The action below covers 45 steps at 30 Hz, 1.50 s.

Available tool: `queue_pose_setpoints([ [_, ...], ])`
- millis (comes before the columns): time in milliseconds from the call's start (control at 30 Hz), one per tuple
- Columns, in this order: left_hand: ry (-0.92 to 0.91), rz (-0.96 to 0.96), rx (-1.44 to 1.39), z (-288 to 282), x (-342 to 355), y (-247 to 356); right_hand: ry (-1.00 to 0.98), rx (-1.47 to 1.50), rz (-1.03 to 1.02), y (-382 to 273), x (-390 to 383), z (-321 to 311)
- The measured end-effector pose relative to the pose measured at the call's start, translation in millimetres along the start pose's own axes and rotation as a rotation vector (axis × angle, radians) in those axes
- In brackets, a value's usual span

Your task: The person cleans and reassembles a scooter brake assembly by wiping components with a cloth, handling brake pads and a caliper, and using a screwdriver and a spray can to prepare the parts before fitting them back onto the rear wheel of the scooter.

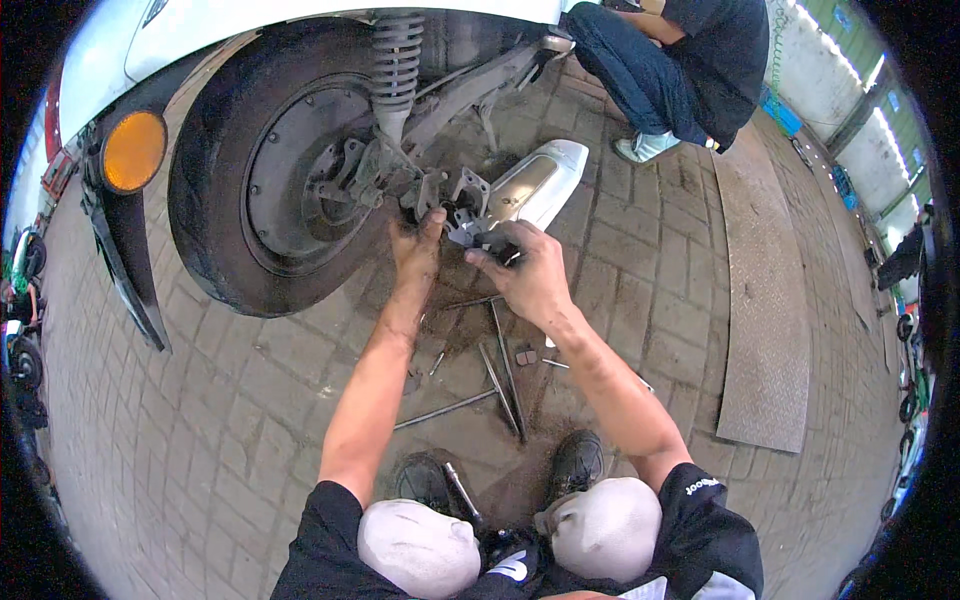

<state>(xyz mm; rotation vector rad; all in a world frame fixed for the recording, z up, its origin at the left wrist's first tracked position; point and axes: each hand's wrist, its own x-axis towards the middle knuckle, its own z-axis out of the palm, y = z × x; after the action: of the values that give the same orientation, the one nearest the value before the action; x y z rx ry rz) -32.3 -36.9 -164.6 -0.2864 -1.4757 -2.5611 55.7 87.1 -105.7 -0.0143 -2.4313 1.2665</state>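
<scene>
My left hand (pixel 415 240) is closed round a dark metal brake caliper assembly (pixel 437 200) beside the wheel hub, thumb on top. My right hand (pixel 525 255) has its fingers curled at a small silver-grey metal plate (pixel 467 228) on the assembly's right; a dark piece between its fingers is too hidden to name. Just left is a black-tyred wheel (pixel 215 220), below a coil spring shock (pixel 397 75). A silver elongated cover (pixel 545 190) lies behind my right hand. Below my hands, small pads (pixel 526 354) and several long-handled tools (pixel 497 390) lie on the paving.
A white vehicle body (pixel 260 8) overhangs the wheel, with an orange reflector (pixel 134 150) on a hanging black flap. Another person (pixel 690 80) squats at upper right. A long metal sheet (pixel 760 330) lies at right. A socket tool (pixel 462 492) lies between my shoes. Scooters line the far left.
</scene>
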Motion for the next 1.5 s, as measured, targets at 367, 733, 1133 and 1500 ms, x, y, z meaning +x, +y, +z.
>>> queue_pose_setpoints([
  [367, -0.128, -0.067, -0.183, -12.8, 2.5, 7.6, -0.293, -0.646, -0.728, -35.2, 61.0, -22.9],
  [733, -0.106, -0.033, -0.237, -11.2, -0.6, 0.8, -0.511, -0.607, -0.847, -56.6, 75.7, -26.4],
  [1133, -0.124, -0.069, -0.413, -10.4, -1.2, 18.6, -0.604, -0.407, -0.664, -75.6, 91.2, -9.3],
  [1500, -0.072, -0.140, -0.370, -62.8, 24.0, -45.5, -0.513, -0.677, -0.771, -100.9, 102.1, -2.3],
])
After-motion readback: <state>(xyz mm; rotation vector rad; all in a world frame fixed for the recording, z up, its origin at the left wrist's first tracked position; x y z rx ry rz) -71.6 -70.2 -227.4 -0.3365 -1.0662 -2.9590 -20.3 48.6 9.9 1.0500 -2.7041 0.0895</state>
